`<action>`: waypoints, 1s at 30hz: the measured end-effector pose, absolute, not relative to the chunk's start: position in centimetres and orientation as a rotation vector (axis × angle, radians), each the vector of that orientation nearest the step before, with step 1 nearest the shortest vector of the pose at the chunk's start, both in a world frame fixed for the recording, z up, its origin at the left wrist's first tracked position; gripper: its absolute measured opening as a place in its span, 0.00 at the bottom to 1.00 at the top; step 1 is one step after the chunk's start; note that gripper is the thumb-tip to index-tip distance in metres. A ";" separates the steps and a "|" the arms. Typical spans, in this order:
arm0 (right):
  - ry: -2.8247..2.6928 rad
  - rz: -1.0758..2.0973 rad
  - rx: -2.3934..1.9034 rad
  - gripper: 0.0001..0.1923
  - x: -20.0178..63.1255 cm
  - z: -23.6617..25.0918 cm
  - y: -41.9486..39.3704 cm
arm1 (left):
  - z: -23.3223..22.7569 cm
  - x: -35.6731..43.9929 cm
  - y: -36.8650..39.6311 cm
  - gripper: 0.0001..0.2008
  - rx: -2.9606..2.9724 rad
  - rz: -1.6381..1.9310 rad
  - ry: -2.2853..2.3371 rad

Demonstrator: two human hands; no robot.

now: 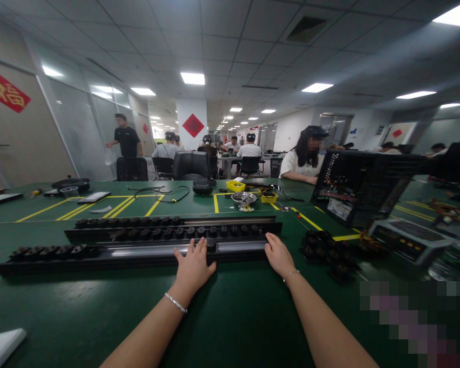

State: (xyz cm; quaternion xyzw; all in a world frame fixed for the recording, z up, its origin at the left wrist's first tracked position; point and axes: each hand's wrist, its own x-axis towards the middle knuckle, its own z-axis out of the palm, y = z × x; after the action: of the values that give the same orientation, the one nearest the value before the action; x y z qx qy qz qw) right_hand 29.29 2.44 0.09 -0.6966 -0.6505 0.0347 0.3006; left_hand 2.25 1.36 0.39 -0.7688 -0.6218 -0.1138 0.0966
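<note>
Three long black rails lie side by side across the green table. My left hand (193, 267) rests flat on the nearest rail (138, 251), fingers spread, beside a small black part seated in its track. My right hand (278, 254) touches that rail's right end, fingers curled over it. Rows of black round parts (49, 251) sit in the nearest rail's left stretch. The middle rail (145, 234) and the far rail (168, 221) carry similar rows. A heap of loose black parts (329, 250) lies just right of my right hand.
An open black computer case (352, 186) stands at the right, a grey device (410, 237) in front of it. Further back are a metal bowl (243, 198), yellow bins (235, 186) and cables (164, 193). A person in white (304, 158) sits across the table; others work behind.
</note>
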 end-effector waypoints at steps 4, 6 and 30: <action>-1.732 0.091 -1.845 0.26 29.3 0.0 2.5 | 0.6 2.5 1.3 0.34 -2.279 -0.317 -1.852; -1.724 0.093 -1.844 0.26 29.3 -0.1 2.5 | 0.7 2.7 1.2 0.34 -2.279 -0.302 -1.860; -1.711 0.080 -1.841 0.26 29.3 -0.3 2.6 | 0.7 4.5 1.3 0.35 -2.317 -0.328 -1.838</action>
State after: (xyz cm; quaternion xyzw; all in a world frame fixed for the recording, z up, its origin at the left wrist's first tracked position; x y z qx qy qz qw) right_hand 29.32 2.63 -0.26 -0.6964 -0.6473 0.0303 0.3083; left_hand 4.54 1.27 0.65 -0.7759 -0.6156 -0.1097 0.0831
